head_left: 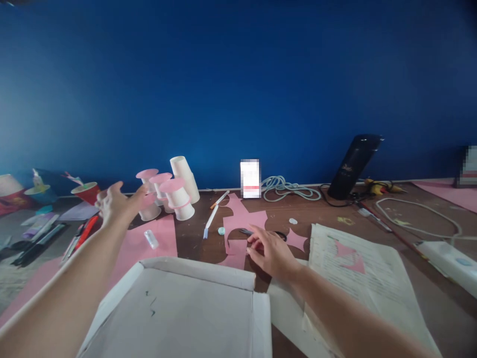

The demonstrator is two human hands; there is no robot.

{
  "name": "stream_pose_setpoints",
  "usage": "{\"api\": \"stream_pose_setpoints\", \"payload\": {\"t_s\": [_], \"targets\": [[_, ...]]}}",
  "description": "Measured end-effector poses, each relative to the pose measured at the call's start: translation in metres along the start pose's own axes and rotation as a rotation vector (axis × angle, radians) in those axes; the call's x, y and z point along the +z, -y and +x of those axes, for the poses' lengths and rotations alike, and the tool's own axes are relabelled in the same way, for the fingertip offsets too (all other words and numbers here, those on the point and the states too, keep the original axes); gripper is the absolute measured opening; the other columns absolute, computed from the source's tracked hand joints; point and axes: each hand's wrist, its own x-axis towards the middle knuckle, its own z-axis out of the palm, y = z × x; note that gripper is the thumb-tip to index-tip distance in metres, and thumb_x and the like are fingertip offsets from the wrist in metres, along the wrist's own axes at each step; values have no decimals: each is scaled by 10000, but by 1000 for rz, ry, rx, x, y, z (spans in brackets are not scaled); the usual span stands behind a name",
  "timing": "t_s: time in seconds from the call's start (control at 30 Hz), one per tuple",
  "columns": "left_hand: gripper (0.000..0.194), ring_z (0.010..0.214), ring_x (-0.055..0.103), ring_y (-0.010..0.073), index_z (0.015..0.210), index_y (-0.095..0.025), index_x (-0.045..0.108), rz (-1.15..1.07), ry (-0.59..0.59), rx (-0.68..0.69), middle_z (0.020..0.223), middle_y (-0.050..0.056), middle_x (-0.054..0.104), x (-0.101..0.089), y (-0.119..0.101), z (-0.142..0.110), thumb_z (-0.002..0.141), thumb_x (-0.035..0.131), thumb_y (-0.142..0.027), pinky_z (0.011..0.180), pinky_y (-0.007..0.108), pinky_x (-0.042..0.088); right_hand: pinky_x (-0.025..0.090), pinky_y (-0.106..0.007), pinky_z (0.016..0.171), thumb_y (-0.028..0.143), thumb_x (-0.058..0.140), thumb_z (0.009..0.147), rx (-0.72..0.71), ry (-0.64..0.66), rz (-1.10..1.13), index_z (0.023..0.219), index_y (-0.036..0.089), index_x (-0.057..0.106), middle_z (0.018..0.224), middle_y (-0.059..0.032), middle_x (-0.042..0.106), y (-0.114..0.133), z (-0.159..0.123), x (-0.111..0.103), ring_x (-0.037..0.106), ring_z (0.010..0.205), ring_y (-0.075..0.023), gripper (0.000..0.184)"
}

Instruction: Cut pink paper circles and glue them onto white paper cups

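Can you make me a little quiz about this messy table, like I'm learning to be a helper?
1. True or false: the red cup is to the left of the pink-topped cups.
2. Which is closest to the right hand?
A) the scissors
B) the black cylinder
C) the red cup
3. Fill in the blank: the wall behind the table is ____.

Key: 1 true; 2 A; 3 blue.

Layout relative to the box [194, 318]. Behind, left: cups [181, 201]; farther left, pens [41, 242]. Behind: phone [250, 180]. Behind, right: cord [294, 193], then bottle [352, 168]. Right: printed sheet [380, 286], with scraps [346, 250] on it; farther right, power strip [449, 263].
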Motion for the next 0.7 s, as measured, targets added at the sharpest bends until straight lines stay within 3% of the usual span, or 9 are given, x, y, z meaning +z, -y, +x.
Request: {"api": "stream_pose_setpoints", "payload": {"t_s": [0.17, 0.27, 0.37, 0.43, 0.53, 0.7], "targets": [[648, 1246, 332, 392, 1224, -131, 542, -37, 78, 194, 1355, 197, 454, 11, -75, 4, 742, 643, -551, 1013, 587, 273, 439, -372, 905, 181, 565, 806, -1, -9, 20, 1322, 223, 451, 971, -1, 721, 2, 0, -2, 671, 842, -159, 530], [701, 1274, 323, 411, 1236, -82, 500, -15, 120, 222, 1382, 226, 441, 27, -102, 16, 740, 652, -552, 1013, 602, 249, 437, -375, 906, 179, 564, 803, -5, -7, 19, 1318, 229, 457, 970, 0, 720, 2, -1, -3, 672, 850, -162, 528], [742, 1276, 313, 425, 1079, -52, 506, -20, 213, 66, 1332, 264, 466, 44, -113, 31, 673, 671, -651, 984, 619, 266, 436, -372, 902, 168, 558, 798, -6, -10, 21, 1319, 222, 454, 968, 2, 721, 2, -1, -4, 669, 824, -156, 534], [629, 1286, 283, 415, 886, -99, 496, -9, 264, -24, 1256, 260, 508, 53, -115, 40, 655, 685, -652, 960, 569, 316, 434, -372, 905, 166, 559, 795, -13, -13, 22, 1325, 216, 446, 956, 4, 723, 1, -1, -3, 666, 816, -155, 545], [550, 1270, 281, 403, 718, -167, 427, -16, 312, -36, 1162, 230, 558, 61, -116, 47, 642, 694, -641, 960, 565, 308, 434, -367, 905, 170, 569, 792, -10, -17, 23, 1325, 229, 454, 958, 7, 723, 2, -1, -3, 666, 815, -156, 548], [531, 1226, 302, 405, 682, -178, 416, -30, 312, 7, 1036, 188, 595, 65, -114, 53, 615, 729, -601, 955, 620, 267, 436, -359, 894, 179, 574, 794, 6, -14, 20, 1316, 239, 476, 937, 12, 727, 9, 0, -2, 664, 811, -158, 535]]}}
